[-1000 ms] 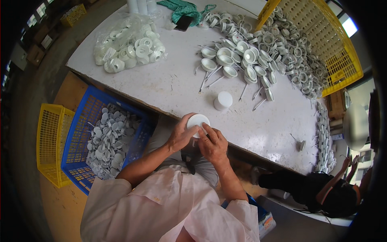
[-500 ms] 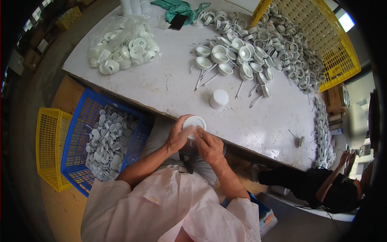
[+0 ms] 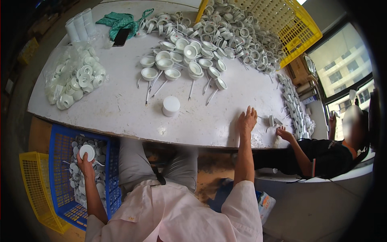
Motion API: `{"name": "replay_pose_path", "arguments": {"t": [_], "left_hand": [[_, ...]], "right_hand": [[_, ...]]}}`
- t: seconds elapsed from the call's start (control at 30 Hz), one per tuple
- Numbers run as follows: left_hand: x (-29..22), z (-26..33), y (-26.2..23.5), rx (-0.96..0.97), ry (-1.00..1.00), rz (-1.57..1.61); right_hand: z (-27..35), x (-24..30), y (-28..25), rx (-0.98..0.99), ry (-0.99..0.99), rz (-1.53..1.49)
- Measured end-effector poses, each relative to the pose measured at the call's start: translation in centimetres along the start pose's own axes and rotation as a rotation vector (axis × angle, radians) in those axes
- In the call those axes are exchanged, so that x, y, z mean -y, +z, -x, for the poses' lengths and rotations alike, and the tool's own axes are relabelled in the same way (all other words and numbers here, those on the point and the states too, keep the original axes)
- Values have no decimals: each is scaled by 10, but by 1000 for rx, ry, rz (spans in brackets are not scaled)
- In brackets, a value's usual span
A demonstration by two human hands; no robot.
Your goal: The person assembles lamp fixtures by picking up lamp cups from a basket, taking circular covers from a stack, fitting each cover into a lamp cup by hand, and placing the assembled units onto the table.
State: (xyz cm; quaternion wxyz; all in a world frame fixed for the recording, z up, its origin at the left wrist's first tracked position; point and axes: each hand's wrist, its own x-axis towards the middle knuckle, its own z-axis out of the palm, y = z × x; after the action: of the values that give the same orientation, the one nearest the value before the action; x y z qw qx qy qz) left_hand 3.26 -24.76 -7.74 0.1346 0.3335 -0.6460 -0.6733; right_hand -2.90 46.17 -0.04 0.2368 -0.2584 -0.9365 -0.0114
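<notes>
The white disc (image 3: 87, 152) sits over the blue basket (image 3: 58, 149), its edge pinched by the left hand (image 3: 86, 166). The right hand (image 3: 247, 122), fingers loosely spread, is near 1 white fitting (image 3: 272, 120) beside a co-worker's hand (image 3: 284, 133). Setting-down seems in hand, calling for a loosened left grip. The disc's underside and left fingertips are hidden.

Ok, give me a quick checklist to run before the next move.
1. Left hand grips the white round disc: ok.
2. Disc over the blue crate: ok.
3. Right hand empty: ok, fingers spread.
4. Right hand touching the tabletop: cannot tell.
5. Co-worker's hand well away from the small white fittings: not ok, close by.
6. White cylinder upright: ok.
</notes>
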Motion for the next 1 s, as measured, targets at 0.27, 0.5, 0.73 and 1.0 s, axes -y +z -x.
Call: {"name": "replay_pose_path", "arguments": {"t": [0.27, 0.5, 0.73, 1.0], "left_hand": [[131, -82, -213, -395, -247, -377], [168, -66, -301, -382, -138, -415], [163, -70, -327, -97, 56, -2016], [183, -71, -298, 224, 64, -2011]], "right_hand": [[-21, -19, -28, 196, 466, 211], [-22, -46, -22, 319, 651, 109], [-7, -83, 6, 181, 391, 132], [-15, -40, -21, 146, 194, 139]]}}
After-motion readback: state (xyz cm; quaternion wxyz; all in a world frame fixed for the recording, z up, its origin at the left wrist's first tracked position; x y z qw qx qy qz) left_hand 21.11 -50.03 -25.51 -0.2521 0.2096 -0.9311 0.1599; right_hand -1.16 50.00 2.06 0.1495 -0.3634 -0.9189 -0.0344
